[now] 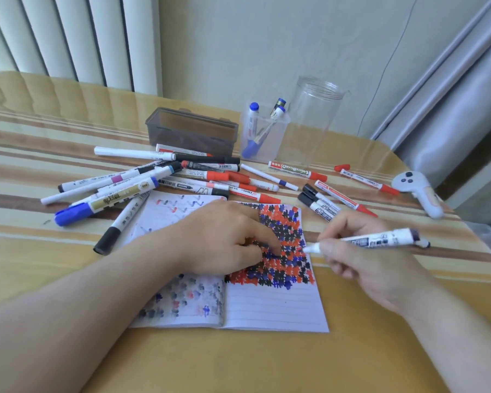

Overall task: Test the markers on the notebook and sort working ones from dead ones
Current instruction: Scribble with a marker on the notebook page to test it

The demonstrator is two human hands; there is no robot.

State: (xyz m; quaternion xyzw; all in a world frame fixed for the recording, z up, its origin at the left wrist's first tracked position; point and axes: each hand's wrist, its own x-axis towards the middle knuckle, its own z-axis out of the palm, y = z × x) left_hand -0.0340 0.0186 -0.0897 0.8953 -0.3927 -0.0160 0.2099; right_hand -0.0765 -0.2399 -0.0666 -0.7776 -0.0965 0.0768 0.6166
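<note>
From the head view: the right hand has its fingers wrapped round a white marker, pinching it low on the barrel just behind the tip. The marker lies nearly flat, long axis running left to right, nib pointing left at the edge of the notebook, dark rear end poking out to the right. It looks light and rigid, a smooth plastic barrel, so that low pinch should give good control for a stroke. The left hand presses down on the open notebook, fingers curled onto the scribbled red, blue and black page, pinning the soft paper flat. Beyond, the untested pile of markers sprawls across the table. A small clear cup holds three blue-capped ones, beside a dark box.
</note>
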